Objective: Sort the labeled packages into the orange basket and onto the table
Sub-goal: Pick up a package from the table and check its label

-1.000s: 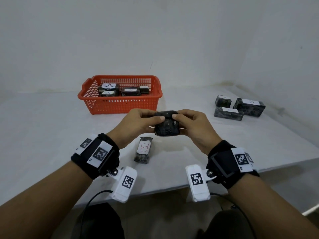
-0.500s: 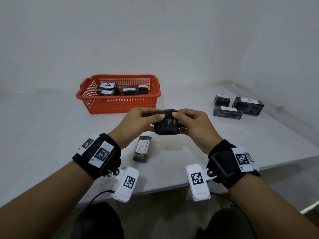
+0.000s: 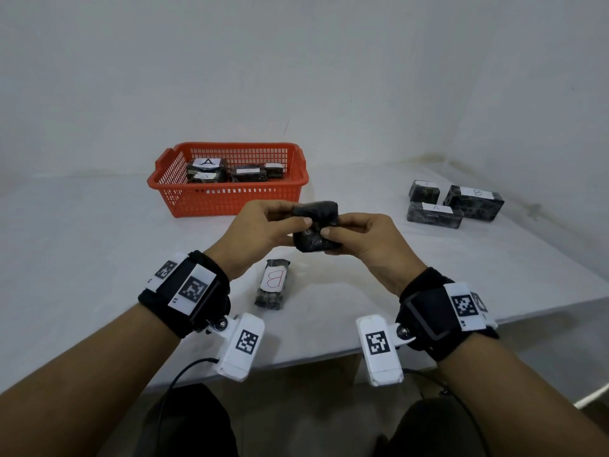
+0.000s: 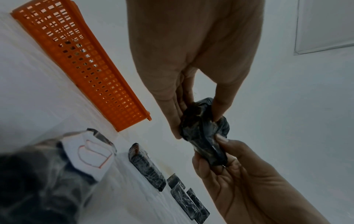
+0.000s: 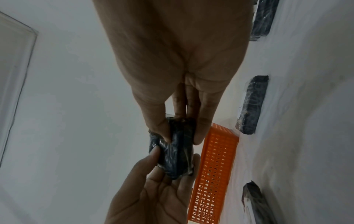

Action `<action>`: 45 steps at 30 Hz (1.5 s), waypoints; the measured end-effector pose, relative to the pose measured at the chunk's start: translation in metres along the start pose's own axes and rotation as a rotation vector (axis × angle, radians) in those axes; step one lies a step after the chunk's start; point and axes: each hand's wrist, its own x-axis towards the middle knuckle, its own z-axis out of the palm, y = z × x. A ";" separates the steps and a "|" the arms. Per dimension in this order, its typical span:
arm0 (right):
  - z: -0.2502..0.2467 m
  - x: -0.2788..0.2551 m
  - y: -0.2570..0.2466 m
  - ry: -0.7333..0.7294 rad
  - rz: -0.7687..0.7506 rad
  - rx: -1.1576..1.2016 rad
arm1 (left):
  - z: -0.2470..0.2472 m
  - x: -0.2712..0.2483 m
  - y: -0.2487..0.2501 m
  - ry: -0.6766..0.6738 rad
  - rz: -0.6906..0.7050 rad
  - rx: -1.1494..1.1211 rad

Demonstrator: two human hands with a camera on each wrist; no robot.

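While both hands pinch it from opposite sides, the small black plastic-wrapped package [image 3: 315,226] hangs in the air just in front of the orange slotted plastic basket [image 3: 227,196], no label showing. Left hand [image 3: 263,225] and right hand [image 3: 359,239] each curl thumb and fingertips onto it, equally near; its long axis looks roughly upright. Inside the basket lie several dark wrapped packages, one marked A [image 3: 207,163]. Nearer than the basket, a B-labelled wrapped package [image 3: 273,285] lies on the white table [image 3: 82,242].
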 end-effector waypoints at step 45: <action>-0.005 -0.001 -0.006 -0.082 -0.017 0.072 | -0.002 -0.002 -0.010 -0.045 0.012 -0.071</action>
